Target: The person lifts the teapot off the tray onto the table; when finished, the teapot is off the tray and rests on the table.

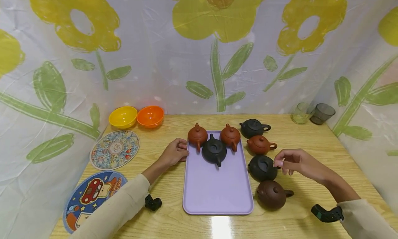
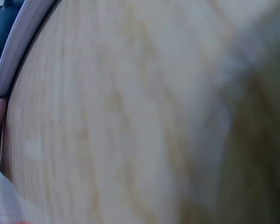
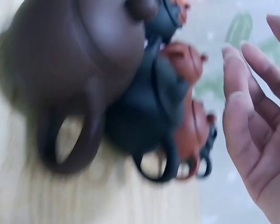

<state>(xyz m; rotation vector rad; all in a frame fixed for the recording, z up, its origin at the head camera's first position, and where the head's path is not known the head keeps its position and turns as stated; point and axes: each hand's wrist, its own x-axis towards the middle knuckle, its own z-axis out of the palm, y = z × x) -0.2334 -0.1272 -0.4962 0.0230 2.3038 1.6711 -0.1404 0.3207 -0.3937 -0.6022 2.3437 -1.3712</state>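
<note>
The right hand [image 1: 293,161] hovers just beside the black teapot [image 1: 262,168] that stands on the bench [image 1: 311,142] off the right edge of the lilac tray [image 1: 217,190]; its fingers are loosely spread and slightly bent, holding nothing, with the fingertips right at the pot's handle side, and the head view does not settle whether they touch it yet. The right wrist view shows the open palm with straight, relaxed fingers [image 3: 252,116] and, beyond them, the row of pots, blurred. Nearer the person than this hand sits a dark brown teapot [image 1: 273,194]; farther from it stand a red-brown teapot [image 1: 260,144] and another black teapot [image 1: 253,127], all off the tray. The left hand [image 1: 174,152] rests on the bench with fingers curled against the tray's left edge, seemingly steadying it. On the tray, beyond that hand, two red-brown pots [image 1: 197,136] flank a black one [image 1: 214,150]. To do this step well, I would judge that the right hand should close on the handle or round the pot's belly with a finger over the lid, which looks loose enough to slip, lift straight up to clear the brown pot close beside it, and keep the left hand bracing the tray.
</note>
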